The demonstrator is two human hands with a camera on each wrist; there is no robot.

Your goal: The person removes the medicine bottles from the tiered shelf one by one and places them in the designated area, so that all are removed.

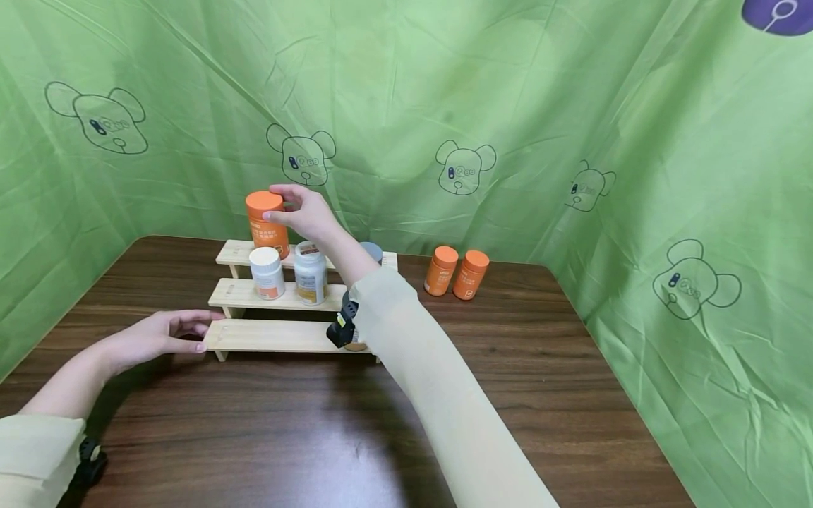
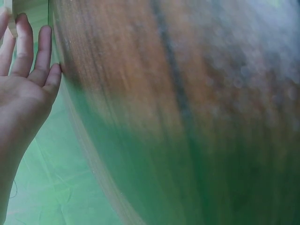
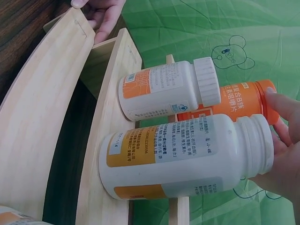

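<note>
Nearest the camera, the right sleeve (image 1: 444, 381) is stretched from the bottom of the frame up toward the left of centre. Beyond it, an orange bottle (image 1: 269, 236) is held upright by the right hand (image 1: 309, 212), pinched near the cap between thumb and fingers, at the left end of the wooden rack's (image 1: 267, 336) top tier. Its base seems to be supported there, though it is partly hidden by the smaller white bottle (image 1: 267, 274). The left end of the lowest tier is gripped by the left hand (image 1: 152, 339), the board lying between thumb and fingers. For steady handling, the bottle is best kept vertical, the rack braced, and the pinch eased only when the base sits flat. The wrist should be carried high, so that the larger white bottle (image 1: 310, 275) is not knocked.
</note>
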